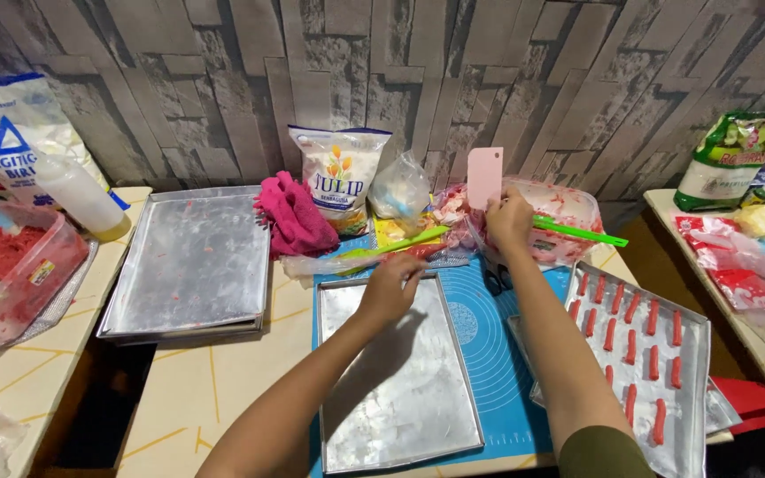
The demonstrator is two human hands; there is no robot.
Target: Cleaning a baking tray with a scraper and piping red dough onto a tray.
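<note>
My right hand [508,221] holds a flat pink dough scraper [484,175] upright over a clear bowl of pink-and-white dough [568,212]. A green spatula [577,232] lies across that bowl. My left hand [390,288] reaches over the far end of a bare metal tray [400,389] on a blue mat [489,354]; whether it grips anything I cannot tell. Just past its fingers lies a second green spatula [396,243] on clear plastic wrap.
A metal tray [692,354] at the right carries several red dough sticks. A larger tray [189,261] stands at the left, beside a pink cloth [297,215]. Flour bags [340,175], a tub of red dough [11,274] and a squeeze bottle [77,190] line the back and left.
</note>
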